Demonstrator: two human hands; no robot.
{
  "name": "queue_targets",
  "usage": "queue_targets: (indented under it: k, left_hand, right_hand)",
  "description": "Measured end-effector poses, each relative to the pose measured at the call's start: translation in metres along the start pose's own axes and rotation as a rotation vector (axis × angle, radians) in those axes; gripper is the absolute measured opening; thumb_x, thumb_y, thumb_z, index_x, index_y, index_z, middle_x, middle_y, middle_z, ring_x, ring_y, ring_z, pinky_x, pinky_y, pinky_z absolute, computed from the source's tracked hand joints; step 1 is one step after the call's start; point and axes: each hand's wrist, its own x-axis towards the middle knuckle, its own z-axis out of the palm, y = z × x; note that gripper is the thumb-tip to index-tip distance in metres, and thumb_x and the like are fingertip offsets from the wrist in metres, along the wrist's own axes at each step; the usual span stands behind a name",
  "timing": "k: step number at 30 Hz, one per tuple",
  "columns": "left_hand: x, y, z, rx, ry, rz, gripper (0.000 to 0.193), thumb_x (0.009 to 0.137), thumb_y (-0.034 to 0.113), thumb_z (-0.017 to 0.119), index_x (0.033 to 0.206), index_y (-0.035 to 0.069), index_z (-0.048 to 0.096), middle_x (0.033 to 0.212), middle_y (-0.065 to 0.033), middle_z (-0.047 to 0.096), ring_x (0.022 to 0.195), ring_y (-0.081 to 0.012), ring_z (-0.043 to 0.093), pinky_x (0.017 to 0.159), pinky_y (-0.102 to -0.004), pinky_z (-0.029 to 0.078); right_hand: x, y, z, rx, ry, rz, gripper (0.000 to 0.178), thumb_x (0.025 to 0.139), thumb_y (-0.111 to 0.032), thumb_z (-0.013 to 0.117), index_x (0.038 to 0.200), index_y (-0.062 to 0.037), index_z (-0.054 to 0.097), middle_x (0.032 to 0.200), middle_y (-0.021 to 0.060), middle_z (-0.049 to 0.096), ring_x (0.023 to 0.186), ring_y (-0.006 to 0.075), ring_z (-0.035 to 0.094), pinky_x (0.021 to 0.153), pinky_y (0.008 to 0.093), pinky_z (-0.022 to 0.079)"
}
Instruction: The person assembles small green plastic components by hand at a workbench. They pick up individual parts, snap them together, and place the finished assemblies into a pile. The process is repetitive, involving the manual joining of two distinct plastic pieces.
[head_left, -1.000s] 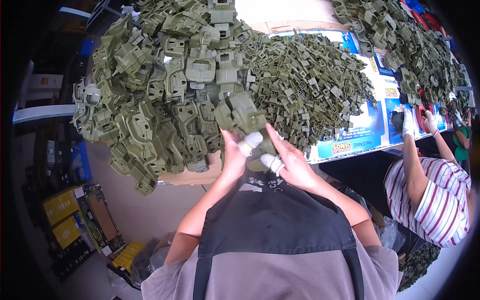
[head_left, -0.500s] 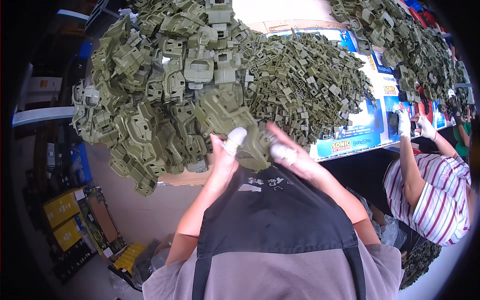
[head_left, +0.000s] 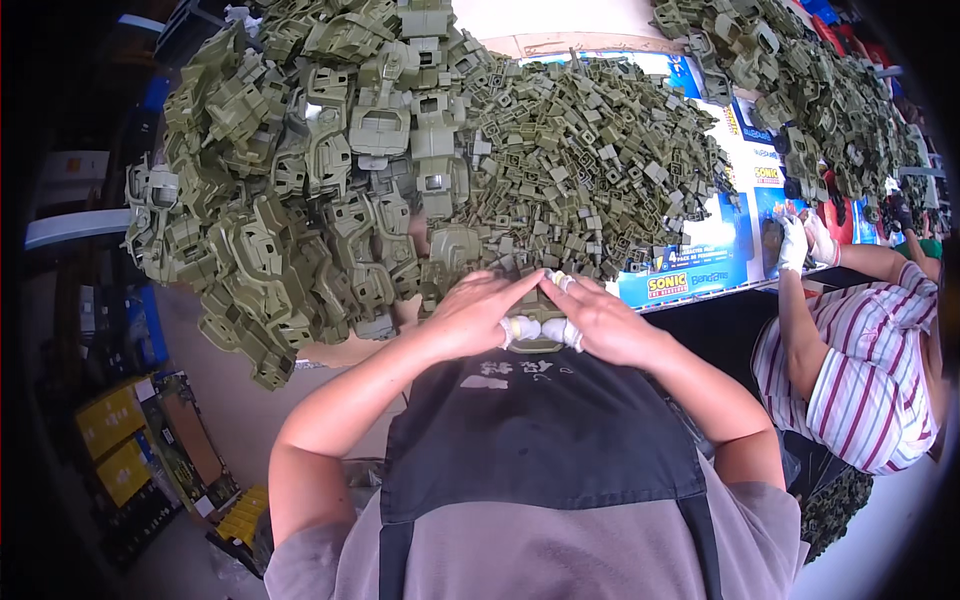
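Both hands meet at the table's near edge, pressing on an olive-green plastic toy vehicle body (head_left: pixel 537 346) that they mostly cover. My left hand (head_left: pixel 474 315) lies over its left side, fingers pointing inward. From the other side my right hand (head_left: pixel 612 328) grips it, and the fingertips of the two hands touch on top. White wrapping covers both thumbs, which sit side by side at the near edge, and at least one right fingertip. Whether a small part is between the fingers is hidden. Just beyond lies a heap of small olive plastic pieces (head_left: pixel 580 150).
A tall pile of olive vehicle bodies (head_left: pixel 270 250) rises on the left. Printed blue cardboard (head_left: pixel 715 250) covers the table on the right. There a co-worker in a striped shirt (head_left: pixel 850 370) handles parts with white-gloved hands, beside another olive pile (head_left: pixel 830 110). Yellow boxes (head_left: pixel 110 415) stand at lower left.
The vehicle body has come down from a tilted, raised hold to the table edge. My hands have closed together over it, elbows spreading outward. My view has shifted slightly.
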Motion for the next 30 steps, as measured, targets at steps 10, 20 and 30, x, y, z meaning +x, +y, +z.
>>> queue_targets:
  k: [10,20,30]
  left_hand:
    - [0.006,-0.014,0.014,-0.025,0.015,0.035,0.074,0.071,0.014,0.065,0.139,0.018,0.035,0.108,-0.017,0.058,0.104,-0.0294,0.054,0.102,-0.0406,0.029]
    - [-0.015,0.004,-0.032,0.127,0.152,-0.009,0.095,0.072,0.043,0.072,0.144,0.014,0.017,0.136,-0.0182,0.039,0.127,-0.034,0.034,0.11,-0.0449,0.017]
    - [-0.04,-0.026,0.024,-0.655,0.44,-0.09,0.078,0.068,0.007,0.074,0.136,0.01,0.035,0.135,-0.0142,0.044,0.128,-0.0245,0.039,0.106,-0.0352,0.03]
  right_hand:
    - [0.0,0.012,0.007,0.45,-0.098,0.247,0.043,0.081,-0.019,0.061,0.119,-0.0009,0.055,0.113,0.0214,0.058,0.106,0.0353,0.055,0.093,0.0395,0.043]
    - [-0.007,0.018,-0.002,0.761,-0.061,0.487,0.05,0.077,-0.024,0.071,0.12,-0.0031,0.056,0.114,0.0178,0.059,0.11,0.0259,0.053,0.096,0.0328,0.038]
    - [0.045,-0.028,-0.022,0.242,0.213,-0.011,0.06,0.076,-0.029,0.069,0.127,-0.007,0.045,0.112,0.0178,0.055,0.106,0.0334,0.051,0.09,0.0427,0.041]
